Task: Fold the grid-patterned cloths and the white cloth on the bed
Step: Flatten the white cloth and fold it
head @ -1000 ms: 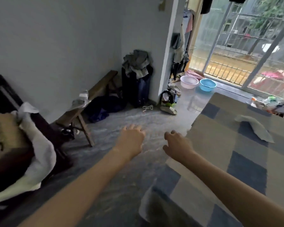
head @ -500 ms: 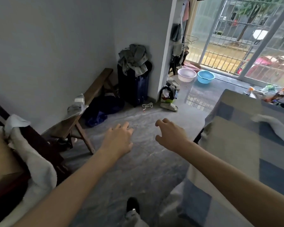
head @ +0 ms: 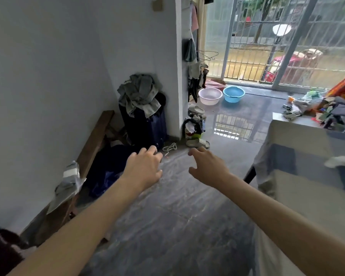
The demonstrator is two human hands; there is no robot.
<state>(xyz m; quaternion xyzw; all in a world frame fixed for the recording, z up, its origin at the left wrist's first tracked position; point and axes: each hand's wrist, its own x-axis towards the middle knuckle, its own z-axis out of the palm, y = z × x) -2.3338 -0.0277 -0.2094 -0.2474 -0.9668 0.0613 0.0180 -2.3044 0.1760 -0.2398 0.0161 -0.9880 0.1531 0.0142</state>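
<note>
The grid-patterned cloth (head: pixel 299 182), in blue, grey and cream squares, lies spread over the bed (head: pixel 253 172) at about three to four o'clock in the view, its edge hanging down the bed's near side. A white cloth (head: pixel 341 161) sits crumpled on top of it at three o'clock, cut off by the frame's right edge. Both arms reach forward over the grey floor (head: pixel 167 216), well apart from the bed. The left hand (head: pixel 142 168) hangs at the centre of the view with its fingers loosely bent and spread, holding nothing. The right hand (head: pixel 207 169) is just beside it toward three o'clock, palm down, fingers relaxed and parted, also empty. Neither hand touches any cloth. At eleven o'clock from the hands a dark suitcase (head: pixel 145 126) stands upright in the wall corner with a heap of grey clothes (head: pixel 139 96) piled on it. A wooden bench (head: pixel 92 148) runs along the wall toward eight o'clock, with a folded grey and white cloth (head: pixel 68 186) lying on its near end and dark blue fabric (head: pixel 108 170) bunched beneath it. At one o'clock a pink basin (head: pixel 210 96) and a blue basin (head: pixel 233 94) stand side by side on the floor before the barred sliding door (head: pixel 267 46). Sandals and small clutter (head: pixel 195 128) sit at the foot of the wall corner at twelve o'clock. A jumble of clothes and bags (head: pixel 335 110) covers the far end of the bed at two o'clock.
</note>
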